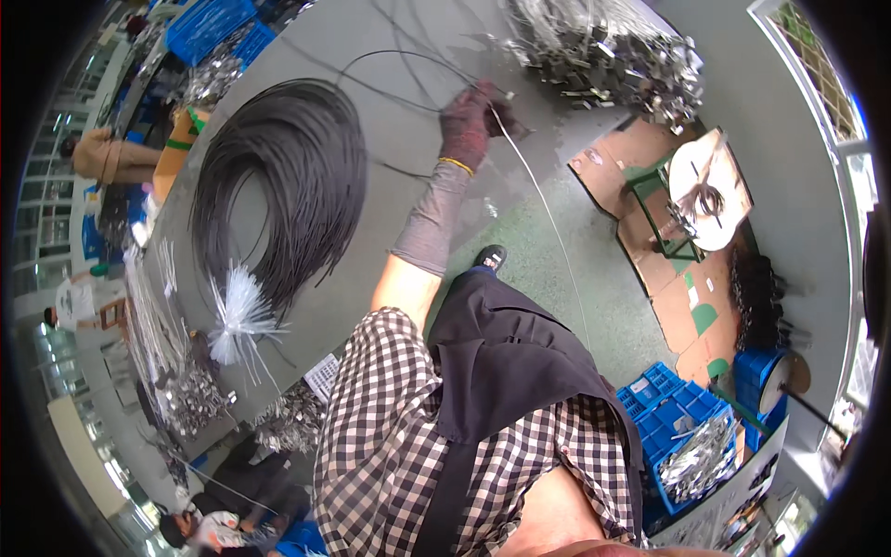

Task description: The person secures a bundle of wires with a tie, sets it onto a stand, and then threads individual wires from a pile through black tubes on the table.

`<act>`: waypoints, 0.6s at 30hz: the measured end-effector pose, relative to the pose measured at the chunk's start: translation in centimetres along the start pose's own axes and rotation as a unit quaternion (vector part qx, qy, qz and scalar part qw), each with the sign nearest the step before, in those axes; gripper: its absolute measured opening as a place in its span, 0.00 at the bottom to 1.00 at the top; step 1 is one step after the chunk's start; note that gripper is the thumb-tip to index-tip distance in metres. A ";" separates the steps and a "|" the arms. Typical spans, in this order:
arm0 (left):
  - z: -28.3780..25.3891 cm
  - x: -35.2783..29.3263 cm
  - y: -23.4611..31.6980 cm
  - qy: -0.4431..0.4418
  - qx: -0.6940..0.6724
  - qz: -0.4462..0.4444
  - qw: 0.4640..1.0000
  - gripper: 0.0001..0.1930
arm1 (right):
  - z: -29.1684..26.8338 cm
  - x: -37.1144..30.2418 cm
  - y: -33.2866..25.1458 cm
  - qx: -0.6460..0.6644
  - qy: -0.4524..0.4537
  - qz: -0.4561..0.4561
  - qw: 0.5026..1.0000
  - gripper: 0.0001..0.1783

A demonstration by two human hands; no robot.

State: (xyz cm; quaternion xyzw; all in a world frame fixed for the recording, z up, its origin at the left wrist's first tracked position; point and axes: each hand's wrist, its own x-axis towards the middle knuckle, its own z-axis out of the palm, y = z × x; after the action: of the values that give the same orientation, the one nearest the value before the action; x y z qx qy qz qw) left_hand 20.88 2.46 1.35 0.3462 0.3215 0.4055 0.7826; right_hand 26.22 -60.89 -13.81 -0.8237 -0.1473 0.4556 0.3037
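Thin dark cable [399,51] arcs over the grey worktop [399,137] beside that big black coil [320,153], and my gloved left hand [469,116], kinda blurry, looks curled mostly closed around it, while my right hand's out of shot so can't tell its grip.

Your left arm [427,232] stretches out in front, elbow slightly bent — the gloved left hand [471,121] (a bit blurred) curled closed.
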 end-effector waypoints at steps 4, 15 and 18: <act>-0.6 -1.5 -3.1 -0.076 0.044 -0.084 0.993 0.16 | 0.0 2.8 -3.2 0.049 -0.028 -0.115 0.992 0.17; 2.2 -8.8 -13.9 -0.074 0.035 -0.179 0.980 0.13 | 4.7 16.0 -32.2 0.091 0.003 -0.198 0.976 0.12; 2.6 -6.8 -12.7 -0.041 -0.023 -0.163 0.986 0.10 | 4.8 15.3 -39.1 0.058 -0.029 -0.183 0.981 0.15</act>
State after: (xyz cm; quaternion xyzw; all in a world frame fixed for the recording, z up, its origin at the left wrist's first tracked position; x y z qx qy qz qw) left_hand 24.99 -9.55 -5.95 0.2872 0.3322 0.2653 0.8583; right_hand 31.74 -20.98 -1.02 -0.7500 -0.2777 0.4237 0.4253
